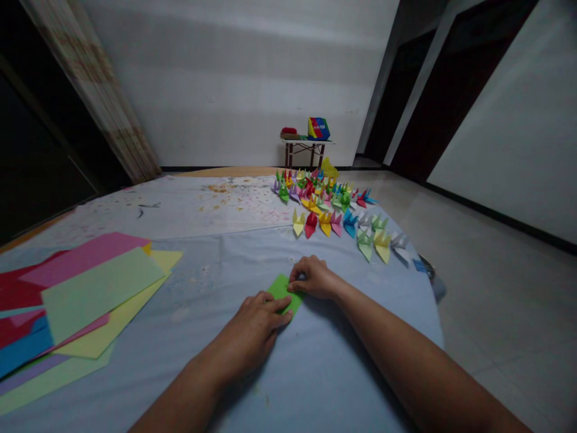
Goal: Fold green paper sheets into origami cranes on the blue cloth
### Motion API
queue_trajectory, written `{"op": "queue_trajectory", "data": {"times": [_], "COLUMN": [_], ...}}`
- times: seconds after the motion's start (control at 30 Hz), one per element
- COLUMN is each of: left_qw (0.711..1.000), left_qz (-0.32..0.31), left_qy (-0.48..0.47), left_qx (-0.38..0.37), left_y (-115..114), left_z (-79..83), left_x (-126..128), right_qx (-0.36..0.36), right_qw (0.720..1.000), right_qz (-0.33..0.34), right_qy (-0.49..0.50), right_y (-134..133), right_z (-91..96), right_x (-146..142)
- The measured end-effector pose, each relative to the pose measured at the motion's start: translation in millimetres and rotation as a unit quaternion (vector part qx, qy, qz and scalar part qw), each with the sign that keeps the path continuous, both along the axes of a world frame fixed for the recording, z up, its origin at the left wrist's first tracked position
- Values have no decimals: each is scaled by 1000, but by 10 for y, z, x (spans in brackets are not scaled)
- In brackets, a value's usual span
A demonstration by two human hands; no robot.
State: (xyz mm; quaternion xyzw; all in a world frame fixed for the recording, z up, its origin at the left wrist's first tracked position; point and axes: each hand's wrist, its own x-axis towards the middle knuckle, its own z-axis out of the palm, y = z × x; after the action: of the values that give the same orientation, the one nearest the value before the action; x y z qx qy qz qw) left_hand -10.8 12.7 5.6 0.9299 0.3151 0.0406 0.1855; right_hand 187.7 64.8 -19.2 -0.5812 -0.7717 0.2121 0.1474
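head view: left grip (259,316) open, palm down, fingertips laid on the green paper (280,287). right grip (314,278) closed, thumb and finger pinching the paper's right edge. so the green paper sits between the two grips, partly under the left one, flat on the surface (202,373), set at a slant. exact fold lines too small to read.

well left of the left grip: loose fan of coloured sheets, overlapping. pale green sheet (103,288) on top, pink sheet (85,249) just behind it, yellow sheet (112,331) partly beneath, blue sheet (22,352) and red sheet (20,293) at the far left side.

beyond the right grip and a bit to its right: folded paper birds in many colours. blue bird (350,223) in the nearer, looser rows; denser cluster behind those, packed close. yellow-green bird (382,245) and grey-white bird (400,245) nearer the surface's right edge.

far past both grips, at the wall (234,78): small table (331,142) with a multicoloured box (319,128) and a red item (288,130), too small to identify. curtain (90,90) far off, beyond the left grip and to its left. tiled floor (487,313) right of the right grip.
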Motion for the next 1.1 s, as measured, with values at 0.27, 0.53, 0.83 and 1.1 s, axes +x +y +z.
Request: {"op": "queue_trajectory", "data": {"times": [0.27,0.53,0.83,1.1], "left_qw": [1000,1000,999,996], "left_qz": [-2,-2,16,29], "left_qy": [12,4,41,77], "left_qx": [7,5,26,17], "left_y": [15,13,-111,-225], "left_z": [-18,3,16,100], "left_x": [-14,-16,72,111], "right_qx": [-6,57,11,14], "right_qw": [998,996,1000,999], "right_qz": [-10,-35,-13,-32], "right_qy": [55,64,-9,7], "right_y": [75,9,9,55], "right_z": [-37,-17,-35,-25], "right_x": [52,152,74,108]}}
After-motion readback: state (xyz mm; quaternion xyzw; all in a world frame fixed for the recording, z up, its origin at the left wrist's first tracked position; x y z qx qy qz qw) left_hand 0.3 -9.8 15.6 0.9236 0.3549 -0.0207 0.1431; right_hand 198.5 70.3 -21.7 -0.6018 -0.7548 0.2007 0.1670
